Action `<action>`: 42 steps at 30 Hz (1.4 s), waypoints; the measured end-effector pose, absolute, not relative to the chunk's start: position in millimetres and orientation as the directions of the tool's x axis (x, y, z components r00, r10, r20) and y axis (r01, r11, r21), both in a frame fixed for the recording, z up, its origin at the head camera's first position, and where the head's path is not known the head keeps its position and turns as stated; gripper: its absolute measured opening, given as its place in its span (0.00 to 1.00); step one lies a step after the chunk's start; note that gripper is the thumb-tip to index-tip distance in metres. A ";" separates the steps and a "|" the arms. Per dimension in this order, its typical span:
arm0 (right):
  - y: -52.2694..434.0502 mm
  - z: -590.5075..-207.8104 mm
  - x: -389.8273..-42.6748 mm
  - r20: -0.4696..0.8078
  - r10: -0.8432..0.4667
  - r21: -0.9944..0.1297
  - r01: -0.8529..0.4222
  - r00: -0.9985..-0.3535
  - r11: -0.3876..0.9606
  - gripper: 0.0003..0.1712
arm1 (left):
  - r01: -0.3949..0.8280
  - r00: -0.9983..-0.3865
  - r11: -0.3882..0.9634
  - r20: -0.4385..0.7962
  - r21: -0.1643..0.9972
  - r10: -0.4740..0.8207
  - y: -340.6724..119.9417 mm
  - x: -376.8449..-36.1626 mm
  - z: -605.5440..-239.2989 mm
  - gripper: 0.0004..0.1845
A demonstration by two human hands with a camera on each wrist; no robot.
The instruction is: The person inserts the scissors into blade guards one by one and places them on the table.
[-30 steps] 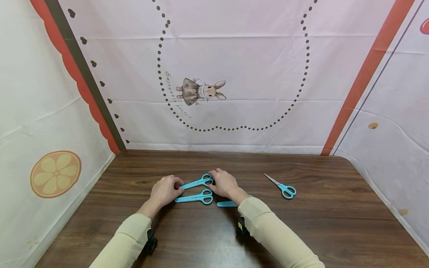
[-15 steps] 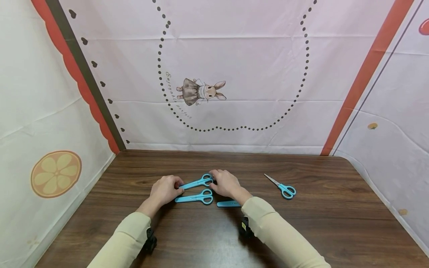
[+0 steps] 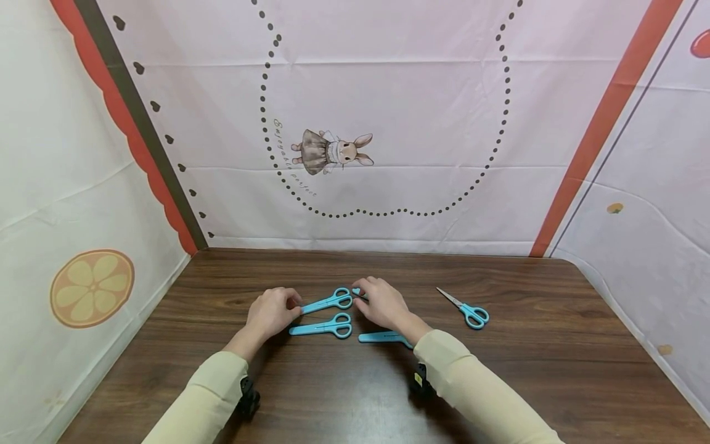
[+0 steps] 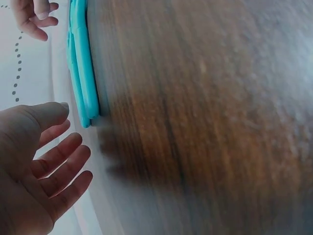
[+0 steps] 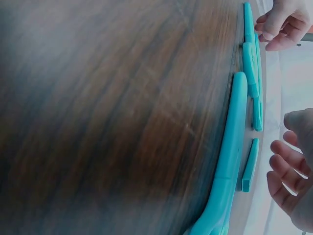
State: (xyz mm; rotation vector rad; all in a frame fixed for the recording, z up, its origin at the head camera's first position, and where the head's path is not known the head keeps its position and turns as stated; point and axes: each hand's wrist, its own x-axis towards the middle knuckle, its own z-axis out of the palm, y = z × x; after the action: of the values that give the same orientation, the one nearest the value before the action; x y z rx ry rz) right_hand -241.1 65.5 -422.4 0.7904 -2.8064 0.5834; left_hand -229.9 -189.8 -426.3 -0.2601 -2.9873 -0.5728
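Two pairs of blue scissors with covered blades lie one above the other in the head view: the far scissors (image 3: 327,301) and the near scissors (image 3: 323,327). My left hand (image 3: 273,313) is beside the covered tip of the far pair, its fingers loose and apart from it in the left wrist view. My right hand (image 3: 383,303) hovers right of the handles, its relaxed fingers holding nothing. Close to those fingers lies a small blue piece like a blade cover (image 5: 250,166), partly hidden by the hand in the head view.
A third covered pair of scissors (image 3: 383,337) lies under my right forearm, its handles hidden. Farther right are scissors with bare blades (image 3: 466,309). The wooden table (image 3: 344,394) meets a printed cloth (image 3: 421,123) at its back edge.
My right hand has drawn back rightward from the far scissors' handles, bringing the small blue piece into view. My left hand has eased slightly left, off the far pair's covered tip.
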 end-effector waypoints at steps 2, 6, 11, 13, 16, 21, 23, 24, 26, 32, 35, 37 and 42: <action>67.9 -422.2 -240.8 0.277 -0.467 -0.325 -0.540 -0.840 0.777 0.17 | 0.191 -0.979 0.910 0.137 0.367 0.150 -189.6 -230.2 -426.3 0.05; 71.6 -421.8 -239.5 0.307 -0.461 -0.334 -0.548 -0.832 0.767 0.16 | 0.214 -0.972 0.898 0.172 0.385 0.157 -188.1 -230.4 -425.3 0.05; 76.1 -421.0 -235.1 0.335 -0.471 -0.319 -0.569 -0.816 0.758 0.15 | 0.230 -0.966 0.887 0.200 0.399 0.161 -184.3 -229.1 -423.4 0.06; 78.0 -420.9 -232.8 0.341 -0.488 -0.305 -0.585 -0.804 0.751 0.15 | 0.239 -0.963 0.884 0.217 0.403 0.162 -182.1 -228.5 -422.7 0.06; 81.1 -421.3 -229.6 0.340 -0.510 -0.298 -0.605 -0.790 0.738 0.16 | 0.254 -0.956 0.876 0.242 0.409 0.165 -177.9 -228.3 -421.7 0.06; 86.8 -421.4 -224.8 0.347 -0.519 -0.302 -0.617 -0.781 0.727 0.16 | 0.286 -0.943 0.864 0.281 0.415 0.177 -169.6 -229.6 -420.1 0.06; 89.5 -420.6 -222.4 0.346 -0.523 -0.299 -0.619 -0.779 0.726 0.17 | 0.297 -0.939 0.856 0.290 0.423 0.183 -166.3 -230.6 -419.7 0.06; 90.9 -420.1 -221.2 0.343 -0.525 -0.298 -0.621 -0.779 0.725 0.17 | 0.301 -0.938 0.852 0.294 0.428 0.183 -164.7 -230.8 -419.5 0.06; 94.1 -419.5 -219.0 0.336 -0.529 -0.298 -0.621 -0.779 0.725 0.17 | 0.308 -0.937 0.844 0.295 0.439 0.188 -161.5 -231.9 -419.5 0.07; 106.1 -420.2 -214.4 0.336 -0.537 -0.297 -0.628 -0.774 0.719 0.18 | 0.341 -0.926 0.827 0.312 0.446 0.214 -151.3 -235.2 -422.4 0.05; 112.2 -421.3 -212.6 0.340 -0.545 -0.275 -0.635 -0.766 0.722 0.18 | 0.362 -0.917 0.816 0.329 0.451 0.225 -145.8 -236.5 -423.8 0.04; 115.9 -422.0 -211.6 0.342 -0.551 -0.264 -0.641 -0.761 0.721 0.18 | 0.372 -0.913 0.810 0.337 0.453 0.231 -142.3 -237.3 -424.5 0.05; 124.4 -422.2 -208.5 0.345 -0.567 -0.246 -0.655 -0.748 0.715 0.20 | 0.388 -0.906 0.812 0.342 0.436 0.249 -134.4 -239.6 -425.8 0.07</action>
State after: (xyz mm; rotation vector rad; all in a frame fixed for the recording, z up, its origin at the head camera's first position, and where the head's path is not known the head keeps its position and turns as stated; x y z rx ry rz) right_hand -208.5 124.4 -422.2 0.9703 -2.6767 0.5212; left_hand -239.6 -134.4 -425.8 -0.4892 -2.7288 -0.7411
